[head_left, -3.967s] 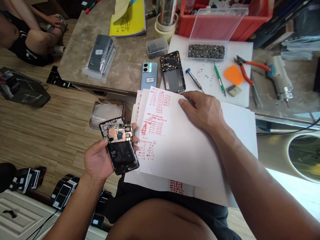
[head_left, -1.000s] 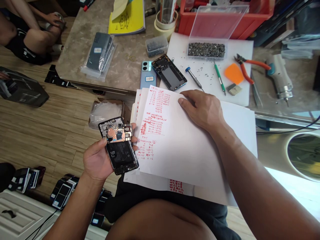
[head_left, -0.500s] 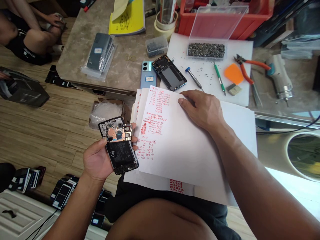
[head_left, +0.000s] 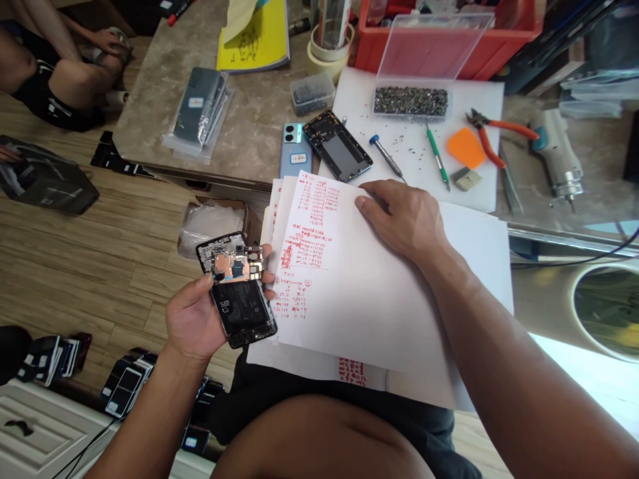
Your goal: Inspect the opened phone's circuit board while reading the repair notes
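Observation:
My left hand [head_left: 197,319] grips an opened phone [head_left: 237,289] with its back off, so the black battery and copper-coloured board show. My right hand [head_left: 402,219] rests flat, palm down, on a stack of white paper sheets [head_left: 349,286] with red handwriting, lying across my lap. Just beyond the sheets, on the table, lie a black phone frame [head_left: 338,146] and a light blue back cover [head_left: 296,150].
On a white mat [head_left: 479,186] lie a screwdriver [head_left: 385,153], a green tool [head_left: 437,156], an orange pick [head_left: 466,148], pliers [head_left: 492,136] and a clear box of screws [head_left: 411,100]. A red bin [head_left: 499,50] stands behind. Another person's legs [head_left: 54,73] are at the far left.
Since four seconds ago the black phone frame on the table has been turned to lie slanted. Over the last second my hands, the opened phone and the sheets have stayed still.

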The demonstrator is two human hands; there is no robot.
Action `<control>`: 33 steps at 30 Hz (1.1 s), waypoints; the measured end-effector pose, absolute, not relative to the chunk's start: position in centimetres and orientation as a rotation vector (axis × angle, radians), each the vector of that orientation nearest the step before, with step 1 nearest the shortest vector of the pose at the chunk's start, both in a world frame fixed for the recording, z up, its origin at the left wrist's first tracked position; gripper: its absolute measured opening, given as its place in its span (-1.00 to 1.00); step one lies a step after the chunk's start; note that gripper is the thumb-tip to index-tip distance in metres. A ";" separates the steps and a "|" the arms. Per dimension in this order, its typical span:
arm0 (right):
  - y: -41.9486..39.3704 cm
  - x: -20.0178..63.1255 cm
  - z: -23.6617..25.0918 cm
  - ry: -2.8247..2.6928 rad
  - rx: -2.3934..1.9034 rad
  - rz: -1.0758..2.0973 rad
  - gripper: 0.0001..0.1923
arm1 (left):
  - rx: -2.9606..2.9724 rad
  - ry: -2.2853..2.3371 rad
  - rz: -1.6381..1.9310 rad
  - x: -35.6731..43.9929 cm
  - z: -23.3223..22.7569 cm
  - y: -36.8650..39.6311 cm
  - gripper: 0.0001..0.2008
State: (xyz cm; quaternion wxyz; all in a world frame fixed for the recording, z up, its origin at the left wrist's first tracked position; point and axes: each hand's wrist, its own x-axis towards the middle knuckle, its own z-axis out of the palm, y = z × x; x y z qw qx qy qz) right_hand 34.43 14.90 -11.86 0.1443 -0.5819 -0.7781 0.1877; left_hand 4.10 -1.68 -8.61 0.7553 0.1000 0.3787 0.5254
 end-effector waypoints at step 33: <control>14.9 34.5 -12.1 -2.235 -1.664 0.528 -0.50 | 0.210 0.879 1.171 4.2 -8.7 -1.8 -0.45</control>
